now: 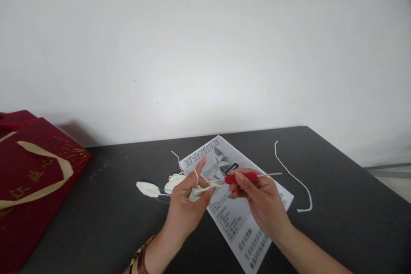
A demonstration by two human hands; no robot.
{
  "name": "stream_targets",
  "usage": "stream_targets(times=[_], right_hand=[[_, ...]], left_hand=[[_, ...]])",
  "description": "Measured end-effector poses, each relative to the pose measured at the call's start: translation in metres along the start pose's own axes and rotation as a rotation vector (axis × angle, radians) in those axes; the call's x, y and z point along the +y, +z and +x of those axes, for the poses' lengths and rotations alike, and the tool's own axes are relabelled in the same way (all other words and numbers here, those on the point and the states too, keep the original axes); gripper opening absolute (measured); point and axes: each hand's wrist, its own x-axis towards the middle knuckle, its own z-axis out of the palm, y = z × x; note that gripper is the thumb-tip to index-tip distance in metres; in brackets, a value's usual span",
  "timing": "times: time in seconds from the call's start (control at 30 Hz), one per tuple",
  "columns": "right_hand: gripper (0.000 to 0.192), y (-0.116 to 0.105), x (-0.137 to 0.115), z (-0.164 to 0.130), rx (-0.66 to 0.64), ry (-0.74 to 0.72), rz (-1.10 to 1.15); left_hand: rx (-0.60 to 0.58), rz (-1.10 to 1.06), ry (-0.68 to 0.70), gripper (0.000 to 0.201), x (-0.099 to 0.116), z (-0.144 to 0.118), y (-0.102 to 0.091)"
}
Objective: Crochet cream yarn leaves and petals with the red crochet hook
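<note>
My left hand [189,205] pinches a small white crochet piece [196,192], with white yarn looped over its raised index finger. In my right hand [257,197] is a crochet hook with a red handle [241,178]. Its metal tip points left and meets the edge of the piece; fingers hide just how the loop sits on it. Behind my left hand lies a ball of white yarn [173,182], partly covered. Left of the ball rests a finished-looking white crocheted petal [148,189], with thin wire or thread running from it toward my left hand.
Beneath both hands a printed pattern sheet [237,218] lies slanted on the black table [112,214]. A loose strand of white yarn [293,177] curves at the right. The red gift bag [38,180] with a cream ribbon stands at the left. A white wall [205,51] rises behind.
</note>
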Motion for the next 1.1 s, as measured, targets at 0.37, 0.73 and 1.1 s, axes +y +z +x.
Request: stream_targets(times=[0.37, 0.73, 1.1], right_hand=[[0.056, -0.018, 0.009, -0.011, -0.463, -0.95, -0.663], [0.011, -0.01, 0.004, -0.004, -0.226, -0.273, -0.031], [0.01, -0.009, -0.011, -0.002, -0.213, -0.211, 0.089]], left_hand=[[-0.128, -0.425, -0.311, 0.069, 0.004, 0.001, -0.003], [-0.322, -0.491, -0.379, 0.07, 0.019, 0.006, -0.018], [-0.377, -0.438, -0.34, 0.069, 0.02, 0.005, -0.026]])
